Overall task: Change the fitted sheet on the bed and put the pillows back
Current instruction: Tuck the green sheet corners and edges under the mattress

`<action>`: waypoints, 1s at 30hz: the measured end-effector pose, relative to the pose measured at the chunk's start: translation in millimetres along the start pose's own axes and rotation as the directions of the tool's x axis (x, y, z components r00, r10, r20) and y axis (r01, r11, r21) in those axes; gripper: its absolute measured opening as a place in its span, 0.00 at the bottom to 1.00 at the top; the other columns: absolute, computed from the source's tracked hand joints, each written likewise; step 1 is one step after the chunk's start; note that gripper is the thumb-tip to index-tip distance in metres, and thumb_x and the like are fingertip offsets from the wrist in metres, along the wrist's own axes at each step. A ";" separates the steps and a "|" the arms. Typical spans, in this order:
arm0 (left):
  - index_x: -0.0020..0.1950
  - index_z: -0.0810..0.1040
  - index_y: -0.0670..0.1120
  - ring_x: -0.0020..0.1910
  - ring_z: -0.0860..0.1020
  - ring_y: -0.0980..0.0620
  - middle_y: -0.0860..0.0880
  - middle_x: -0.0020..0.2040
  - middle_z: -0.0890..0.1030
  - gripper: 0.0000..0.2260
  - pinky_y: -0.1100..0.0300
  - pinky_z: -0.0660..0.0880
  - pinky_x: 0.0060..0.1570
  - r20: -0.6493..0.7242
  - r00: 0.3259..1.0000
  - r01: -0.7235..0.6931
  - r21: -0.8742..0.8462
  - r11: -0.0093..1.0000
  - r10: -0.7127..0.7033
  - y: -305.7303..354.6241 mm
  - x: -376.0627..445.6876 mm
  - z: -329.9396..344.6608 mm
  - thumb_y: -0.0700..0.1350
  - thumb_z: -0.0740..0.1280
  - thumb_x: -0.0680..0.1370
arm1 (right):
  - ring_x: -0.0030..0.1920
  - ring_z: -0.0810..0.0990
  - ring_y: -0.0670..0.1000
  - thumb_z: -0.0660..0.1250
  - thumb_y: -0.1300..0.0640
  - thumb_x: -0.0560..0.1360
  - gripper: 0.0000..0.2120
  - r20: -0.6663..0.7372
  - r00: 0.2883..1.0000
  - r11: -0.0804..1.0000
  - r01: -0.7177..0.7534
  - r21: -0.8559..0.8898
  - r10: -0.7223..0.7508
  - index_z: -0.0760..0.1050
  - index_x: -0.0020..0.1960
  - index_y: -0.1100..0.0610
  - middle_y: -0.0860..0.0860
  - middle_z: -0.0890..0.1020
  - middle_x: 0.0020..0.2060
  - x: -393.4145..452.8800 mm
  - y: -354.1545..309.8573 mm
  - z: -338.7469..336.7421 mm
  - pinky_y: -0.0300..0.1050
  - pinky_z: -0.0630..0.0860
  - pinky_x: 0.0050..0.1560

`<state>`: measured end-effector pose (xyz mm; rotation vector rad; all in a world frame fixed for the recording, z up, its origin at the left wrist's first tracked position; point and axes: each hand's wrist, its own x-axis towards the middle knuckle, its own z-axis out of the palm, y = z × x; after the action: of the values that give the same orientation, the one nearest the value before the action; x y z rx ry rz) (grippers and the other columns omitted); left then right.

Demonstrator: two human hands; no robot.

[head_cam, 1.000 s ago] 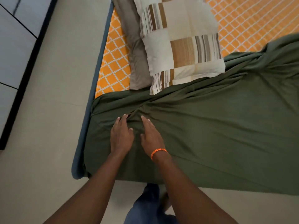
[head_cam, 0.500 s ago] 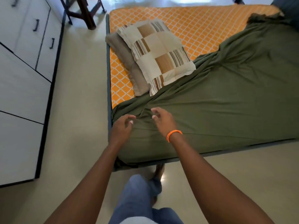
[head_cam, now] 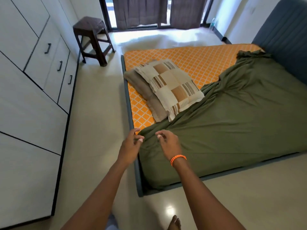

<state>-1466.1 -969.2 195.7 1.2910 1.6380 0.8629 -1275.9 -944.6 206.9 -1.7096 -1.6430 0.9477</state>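
An olive green fitted sheet [head_cam: 232, 122] covers the near part of the orange patterned mattress [head_cam: 191, 60]; its far edge lies bunched in a diagonal line. A patchwork pillow [head_cam: 171, 85] lies on a taupe pillow [head_cam: 141, 85] on the bare mattress by the left edge, their near ends touching the sheet. My left hand [head_cam: 131, 145] hovers at the sheet's near left corner with fingers loosely curled and holds nothing. My right hand [head_cam: 167, 141], with an orange wristband, hovers just beside it over the sheet, fingers also loosely curled and empty.
White wardrobe doors [head_cam: 33, 80] line the left side across a strip of floor. A dark wooden stool [head_cam: 93, 37] stands near the curtained window [head_cam: 141, 12]. The grey-blue headboard [head_cam: 282, 30] rises at the right. The bed frame edge [head_cam: 131, 113] runs past my left hand.
Both hands lifted off the sheet, going from flat on the fabric to loosely curled above it. The view rose and pulled back, now taking in the whole bed.
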 end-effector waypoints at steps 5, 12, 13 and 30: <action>0.59 0.80 0.59 0.51 0.84 0.57 0.58 0.54 0.86 0.14 0.50 0.80 0.60 -0.062 0.998 0.027 0.020 0.999 -0.025 -36.8 44.5 -130.0 0.39 0.66 0.83 | 0.49 0.83 0.51 0.64 0.54 0.81 0.09 -0.027 1.000 1.000 -0.014 -0.022 0.014 0.84 0.52 0.51 0.48 0.86 0.49 48.8 -104.8 107.5 0.50 0.79 0.52; 0.61 0.79 0.58 0.48 0.84 0.58 0.61 0.51 0.86 0.12 0.49 0.82 0.56 -0.137 0.991 0.005 0.095 0.995 0.008 -72.1 122.6 -309.6 0.42 0.66 0.83 | 0.45 0.82 0.45 0.64 0.53 0.81 0.09 -0.028 1.000 0.995 -0.008 0.096 0.010 0.83 0.48 0.51 0.45 0.85 0.42 102.2 -226.7 248.8 0.47 0.79 0.48; 0.64 0.77 0.58 0.48 0.84 0.57 0.61 0.52 0.86 0.13 0.49 0.82 0.54 -0.155 0.988 -0.001 0.086 0.996 0.014 -73.7 132.7 -328.6 0.42 0.66 0.84 | 0.44 0.82 0.43 0.64 0.54 0.81 0.09 -0.024 1.000 0.994 -0.002 0.110 0.005 0.83 0.48 0.51 0.44 0.85 0.42 106.7 -240.7 260.9 0.46 0.79 0.47; 0.75 0.66 0.59 0.51 0.84 0.57 0.55 0.63 0.82 0.19 0.52 0.83 0.54 -0.125 0.992 -0.005 0.184 0.983 0.029 -91.2 458.1 -500.9 0.48 0.65 0.85 | 0.49 0.81 0.39 0.64 0.54 0.84 0.19 0.230 0.953 0.980 0.188 0.059 -0.197 0.69 0.73 0.41 0.42 0.83 0.57 428.0 -412.3 420.7 0.28 0.76 0.48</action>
<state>-2006.6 -549.1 218.3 1.4018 1.8443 0.8345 -1862.8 -516.1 254.5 -1.4250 -1.8924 1.1096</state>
